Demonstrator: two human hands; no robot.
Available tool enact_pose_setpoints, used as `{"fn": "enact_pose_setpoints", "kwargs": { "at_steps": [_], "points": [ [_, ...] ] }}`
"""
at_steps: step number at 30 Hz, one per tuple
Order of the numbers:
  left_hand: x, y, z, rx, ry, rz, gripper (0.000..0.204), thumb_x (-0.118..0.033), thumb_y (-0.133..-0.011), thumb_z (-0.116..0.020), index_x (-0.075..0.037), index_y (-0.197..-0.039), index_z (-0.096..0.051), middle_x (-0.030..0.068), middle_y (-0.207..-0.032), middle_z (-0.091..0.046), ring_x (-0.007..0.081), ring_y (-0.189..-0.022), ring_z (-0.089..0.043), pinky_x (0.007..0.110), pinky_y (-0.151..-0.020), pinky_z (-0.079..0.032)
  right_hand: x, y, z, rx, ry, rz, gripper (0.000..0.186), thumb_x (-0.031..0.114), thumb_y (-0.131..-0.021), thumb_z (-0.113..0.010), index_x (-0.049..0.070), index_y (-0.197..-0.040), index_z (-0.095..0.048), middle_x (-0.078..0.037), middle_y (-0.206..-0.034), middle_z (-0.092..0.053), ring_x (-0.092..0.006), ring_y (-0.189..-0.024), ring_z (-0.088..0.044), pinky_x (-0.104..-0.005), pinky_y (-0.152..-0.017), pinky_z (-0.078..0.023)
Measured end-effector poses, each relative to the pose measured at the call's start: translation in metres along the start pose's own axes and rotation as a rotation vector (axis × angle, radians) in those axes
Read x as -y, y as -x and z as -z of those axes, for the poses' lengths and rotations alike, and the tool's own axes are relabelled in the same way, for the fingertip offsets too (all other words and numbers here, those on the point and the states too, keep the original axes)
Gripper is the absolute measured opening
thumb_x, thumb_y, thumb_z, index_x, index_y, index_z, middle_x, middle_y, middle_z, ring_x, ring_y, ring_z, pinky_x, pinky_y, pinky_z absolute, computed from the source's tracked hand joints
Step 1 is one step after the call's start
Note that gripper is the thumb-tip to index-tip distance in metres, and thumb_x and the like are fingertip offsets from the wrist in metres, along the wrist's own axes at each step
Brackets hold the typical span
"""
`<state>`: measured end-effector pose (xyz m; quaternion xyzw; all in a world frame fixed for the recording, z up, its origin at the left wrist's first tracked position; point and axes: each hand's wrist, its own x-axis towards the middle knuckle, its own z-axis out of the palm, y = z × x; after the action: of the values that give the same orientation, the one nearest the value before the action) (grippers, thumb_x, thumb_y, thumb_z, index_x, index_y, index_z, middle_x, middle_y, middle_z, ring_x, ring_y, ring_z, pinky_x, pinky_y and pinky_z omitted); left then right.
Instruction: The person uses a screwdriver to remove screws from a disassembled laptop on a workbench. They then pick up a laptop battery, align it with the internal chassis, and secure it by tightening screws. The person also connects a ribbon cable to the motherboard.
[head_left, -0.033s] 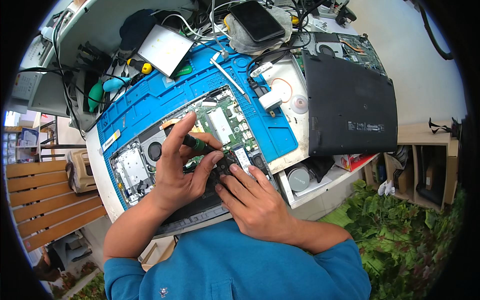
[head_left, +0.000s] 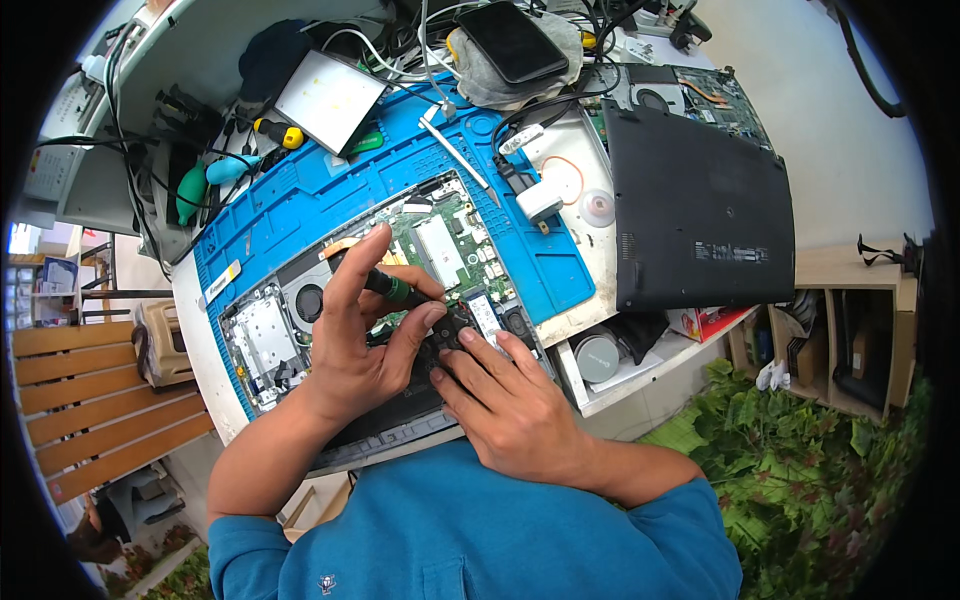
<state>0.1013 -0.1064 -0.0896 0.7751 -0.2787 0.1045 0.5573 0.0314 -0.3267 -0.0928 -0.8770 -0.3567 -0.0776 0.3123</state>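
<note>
An opened laptop with a green circuit board and a round fan lies on a blue mat. My left hand grips a screwdriver with a dark and green handle, angled down into the laptop’s lower middle; its tip is hidden. My right hand lies with bent, slightly separated fingertips on a black part near the screwdriver, beside a narrow drive.
A black laptop cover lies right, over another opened laptop. A phone, silver plate, cables, white adapter and yellow-handled tool crowd the back. An open drawer holds small items. A slatted wooden seat stands left.
</note>
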Motion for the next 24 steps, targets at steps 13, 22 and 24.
{"fn": "enact_pose_setpoints", "kwargs": {
  "at_steps": [13,22,24],
  "points": [
    [-0.005,0.0,0.0,0.084,-0.119,-0.066,0.094,0.017,-0.098,-0.073,-0.003,-0.173,-0.02,0.0203,-0.116,-0.071,0.0247,-0.101,-0.078,0.036,-0.086,-0.067,0.0,0.002,-0.002,-0.03,0.022,-0.008,0.039,0.017,-0.09,-0.081,0.002,-0.127,-0.081,-0.015,-0.133,-0.075,-0.0372,-0.139,-0.067,-0.0558,-0.115,-0.051],
    [-0.008,-0.005,0.002,0.144,-0.167,-0.098,0.097,0.016,-0.098,-0.074,-0.006,-0.174,-0.016,0.0206,-0.111,-0.073,0.0258,-0.097,-0.078,0.037,-0.085,-0.066,0.0,0.003,-0.004,-0.057,-0.007,-0.008,0.037,0.013,-0.094,-0.067,-0.004,-0.125,-0.079,-0.018,-0.132,-0.074,-0.0378,-0.139,-0.066,-0.054,-0.12,-0.048],
    [-0.006,-0.005,0.001,0.132,-0.175,-0.146,0.094,0.016,-0.096,-0.077,-0.005,-0.17,-0.024,0.0207,-0.109,-0.074,0.0268,-0.095,-0.079,0.037,-0.081,-0.067,0.0,0.003,-0.004,-0.063,-0.012,-0.008,0.037,0.012,-0.094,-0.067,-0.004,-0.125,-0.079,-0.019,-0.133,-0.074,-0.0379,-0.139,-0.066,-0.0542,-0.12,-0.048]
  ]
}}
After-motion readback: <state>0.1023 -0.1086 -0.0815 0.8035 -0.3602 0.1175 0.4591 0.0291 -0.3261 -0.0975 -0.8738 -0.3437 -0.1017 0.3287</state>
